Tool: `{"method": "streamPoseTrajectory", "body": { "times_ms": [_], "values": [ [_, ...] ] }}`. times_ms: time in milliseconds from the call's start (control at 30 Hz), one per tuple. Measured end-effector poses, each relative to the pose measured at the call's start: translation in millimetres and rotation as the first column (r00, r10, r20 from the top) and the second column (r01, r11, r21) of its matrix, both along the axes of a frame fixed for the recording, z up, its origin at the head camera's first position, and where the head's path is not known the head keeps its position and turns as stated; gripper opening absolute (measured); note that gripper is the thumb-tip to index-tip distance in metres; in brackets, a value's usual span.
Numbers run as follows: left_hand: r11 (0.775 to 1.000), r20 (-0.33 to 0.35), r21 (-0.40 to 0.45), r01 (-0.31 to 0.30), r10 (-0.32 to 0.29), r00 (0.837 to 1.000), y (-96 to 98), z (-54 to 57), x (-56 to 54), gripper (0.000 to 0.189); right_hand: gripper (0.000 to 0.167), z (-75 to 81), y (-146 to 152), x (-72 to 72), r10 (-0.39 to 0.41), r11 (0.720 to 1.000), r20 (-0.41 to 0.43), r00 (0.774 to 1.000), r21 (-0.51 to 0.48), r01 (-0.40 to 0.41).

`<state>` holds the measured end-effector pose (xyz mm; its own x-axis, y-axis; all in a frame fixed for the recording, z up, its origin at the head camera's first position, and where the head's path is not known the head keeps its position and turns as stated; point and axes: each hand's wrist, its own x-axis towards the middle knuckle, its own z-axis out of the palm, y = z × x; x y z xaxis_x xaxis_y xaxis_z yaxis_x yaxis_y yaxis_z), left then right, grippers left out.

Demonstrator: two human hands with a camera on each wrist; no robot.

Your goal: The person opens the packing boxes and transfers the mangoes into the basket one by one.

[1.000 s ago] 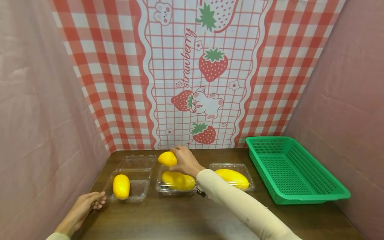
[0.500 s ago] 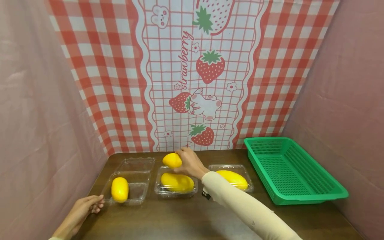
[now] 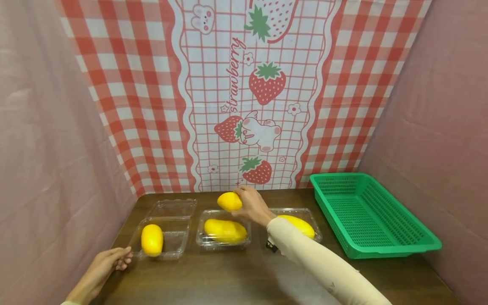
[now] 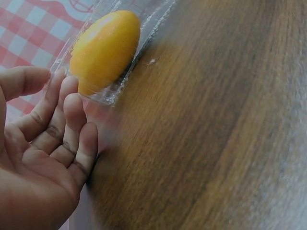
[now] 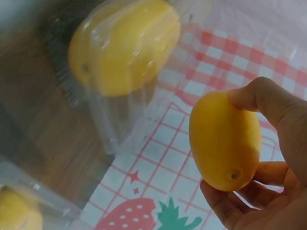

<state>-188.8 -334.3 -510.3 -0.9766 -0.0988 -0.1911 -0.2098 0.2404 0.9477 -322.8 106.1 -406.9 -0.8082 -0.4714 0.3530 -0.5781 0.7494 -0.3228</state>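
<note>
A yellow mango (image 3: 229, 201) is held up by my right hand (image 3: 251, 206), above the back of the closed middle clamshell box (image 3: 202, 242); in the right wrist view, thumb and fingers grip the mango (image 5: 224, 141) around its sides. My left hand (image 3: 103, 269) pinches the left front rim of an open clear plastic clamshell box (image 3: 176, 241). Inside that box, at its left, lies another mango (image 3: 152, 240). Seen from the left wrist, the thumb and index fingertip of the left hand (image 4: 50, 129) meet at the box's edge, beside the mango (image 4: 108, 50).
Through the closed lid of the middle box a mango (image 3: 225, 231) shows. A third clamshell box (image 3: 317, 228) with a mango (image 3: 299, 225) stands right of it, partly behind my right sleeve. A green plastic basket (image 3: 396, 250) is at the right of the brown table (image 3: 213, 279).
My right hand has moved to the right with the mango, from over the left part of the middle box to its right part. The left hand stays at the open box's rim.
</note>
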Motion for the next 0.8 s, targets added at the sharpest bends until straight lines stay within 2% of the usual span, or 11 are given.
{"method": "streamPoseTrajectory", "body": {
  "times_ms": [100,533,800],
  "values": [
    [1.000,-0.001,0.006,0.003,-0.003,1.000,-0.7,-1.0,0.9,0.036,0.067,-1.5,5.0,-0.6,-0.007,1.000,-0.024,1.000,-0.001,0.007],
    [1.000,-0.009,0.018,0.001,-0.001,1.000,1.5,3.1,2.3,0.038,0.066,-0.3,33.1,0.3,-0.058,0.997,-0.030,0.998,-0.058,0.056],
    [1.000,-0.027,0.011,0.010,-0.010,1.000,-0.6,0.7,1.1,0.036,0.062,-2.4,50.7,-0.9,-0.074,0.996,-0.055,0.996,-0.060,0.070]
  ]
}}
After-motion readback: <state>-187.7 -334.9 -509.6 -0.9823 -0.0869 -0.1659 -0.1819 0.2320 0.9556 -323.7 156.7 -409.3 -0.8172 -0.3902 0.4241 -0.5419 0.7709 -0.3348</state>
